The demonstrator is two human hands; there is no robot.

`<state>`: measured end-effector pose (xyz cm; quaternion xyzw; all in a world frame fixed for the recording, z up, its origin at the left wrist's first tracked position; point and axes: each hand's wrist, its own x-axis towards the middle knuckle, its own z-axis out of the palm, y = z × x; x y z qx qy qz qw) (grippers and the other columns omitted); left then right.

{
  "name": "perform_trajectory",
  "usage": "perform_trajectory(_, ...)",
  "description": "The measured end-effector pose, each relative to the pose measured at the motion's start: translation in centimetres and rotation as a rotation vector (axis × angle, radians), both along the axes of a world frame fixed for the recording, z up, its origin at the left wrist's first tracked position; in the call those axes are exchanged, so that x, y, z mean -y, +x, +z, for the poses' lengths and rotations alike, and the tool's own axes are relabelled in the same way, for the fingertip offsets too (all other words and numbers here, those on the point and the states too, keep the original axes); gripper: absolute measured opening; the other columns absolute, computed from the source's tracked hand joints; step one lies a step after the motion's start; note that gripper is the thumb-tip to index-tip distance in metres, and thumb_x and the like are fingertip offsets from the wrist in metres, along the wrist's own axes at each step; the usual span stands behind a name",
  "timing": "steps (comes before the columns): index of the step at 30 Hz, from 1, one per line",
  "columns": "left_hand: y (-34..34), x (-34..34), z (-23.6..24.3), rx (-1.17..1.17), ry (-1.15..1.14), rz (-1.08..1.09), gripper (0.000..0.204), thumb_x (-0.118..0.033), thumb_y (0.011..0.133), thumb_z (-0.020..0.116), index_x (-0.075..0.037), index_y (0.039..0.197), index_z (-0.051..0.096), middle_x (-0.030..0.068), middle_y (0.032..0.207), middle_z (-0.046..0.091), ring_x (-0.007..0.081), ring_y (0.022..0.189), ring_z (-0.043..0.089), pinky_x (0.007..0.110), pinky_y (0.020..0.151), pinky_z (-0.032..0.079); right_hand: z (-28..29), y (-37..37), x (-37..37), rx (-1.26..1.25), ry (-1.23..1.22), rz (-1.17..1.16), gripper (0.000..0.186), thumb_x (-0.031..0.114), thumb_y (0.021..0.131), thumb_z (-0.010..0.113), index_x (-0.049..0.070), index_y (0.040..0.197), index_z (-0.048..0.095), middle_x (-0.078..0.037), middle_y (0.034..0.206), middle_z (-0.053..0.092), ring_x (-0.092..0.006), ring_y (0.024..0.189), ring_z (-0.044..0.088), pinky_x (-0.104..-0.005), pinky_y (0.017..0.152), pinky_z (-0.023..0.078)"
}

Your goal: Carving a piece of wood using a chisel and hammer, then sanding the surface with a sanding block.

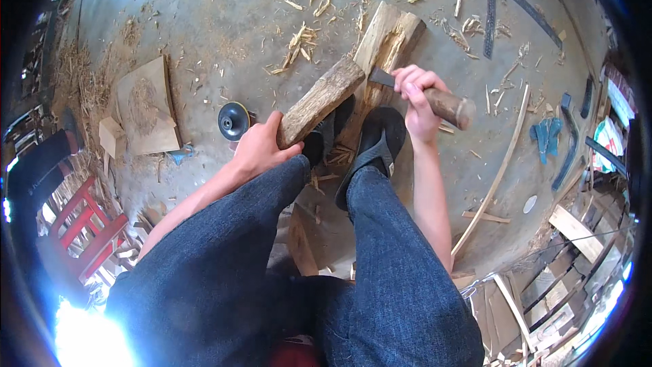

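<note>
My left hand is closed around the near end of a rough wooden billet, its far end slanting up to the right. In my right hand is a chisel with a thick wooden handle and a dark flat blade. The blade points left, close to the billet's far end and above a split wood block. A rough hollow is cut into the block's top. The block lies on the floor, running down between my sandalled feet; its near part is partly hidden by the billet and a foot.
Wood chips litter the concrete floor. A black round disc and a wooden board lie left. On the right are a V-shaped metal piece, a long curved wood strip and a blue cloth. A red slatted frame stands lower left.
</note>
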<state>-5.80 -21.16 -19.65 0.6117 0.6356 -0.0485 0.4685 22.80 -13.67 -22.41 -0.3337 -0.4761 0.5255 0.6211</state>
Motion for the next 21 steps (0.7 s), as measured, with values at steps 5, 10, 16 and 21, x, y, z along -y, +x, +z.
perform_trajectory(5, 0.0, 0.0, 0.0, -0.011, -0.03, -0.005, 0.06, -0.046, 0.079, 0.073, 0.0, 0.108, 0.049, 0.0289, 0.082, 0.066, 0.0465, 0.081, 0.066, 0.051, 0.074, 0.053, -0.4, 2.7, 1.3, -0.021, -0.102, 0.028, 0.016, 0.006, 0.087, 0.062, 0.005, 0.077, 0.05, -0.009, 0.079, 0.059, -0.0244, 0.086, 0.059, -0.0454, 0.095, 0.046)
perform_trajectory(10, 0.1, -0.2, 0.2, -0.013, -0.047, 0.009, 0.061, -0.047, 0.079, 0.073, 0.0, 0.112, 0.049, 0.0297, 0.084, 0.066, 0.0464, 0.083, 0.066, 0.051, 0.075, 0.053, 0.6, 5.3, 1.9, 0.29, -0.338, 0.049, 0.009, 0.011, 0.095, 0.063, 0.003, 0.096, 0.06, -0.019, 0.124, 0.063, -0.026, 0.115, 0.06, -0.0402, 0.1, 0.048)
perform_trajectory(16, 0.1, 0.1, 0.0, -0.016, -0.024, 0.007, 0.061, -0.048, 0.08, 0.072, -0.001, 0.11, 0.049, 0.0297, 0.086, 0.066, 0.0469, 0.084, 0.066, 0.051, 0.076, 0.053, 1.9, 5.9, 2.0, 0.294, -0.643, 0.048, 0.017, 0.009, 0.093, 0.066, 0.001, 0.108, 0.066, -0.016, 0.121, 0.066, -0.0214, 0.1, 0.069, -0.0321, 0.085, 0.059)
perform_trajectory(21, 0.0, 0.1, -0.3, -0.009, -0.022, 0.006, 0.06, -0.048, 0.08, 0.072, 0.0, 0.109, 0.048, 0.0299, 0.086, 0.066, 0.047, 0.085, 0.066, 0.051, 0.076, 0.053, 1.8, 5.0, 2.5, 0.352, -0.512, 0.022, 0.018, 0.002, 0.09, 0.068, -0.004, 0.106, 0.065, -0.018, 0.12, 0.066, -0.0221, 0.098, 0.069, -0.03, 0.087, 0.059)
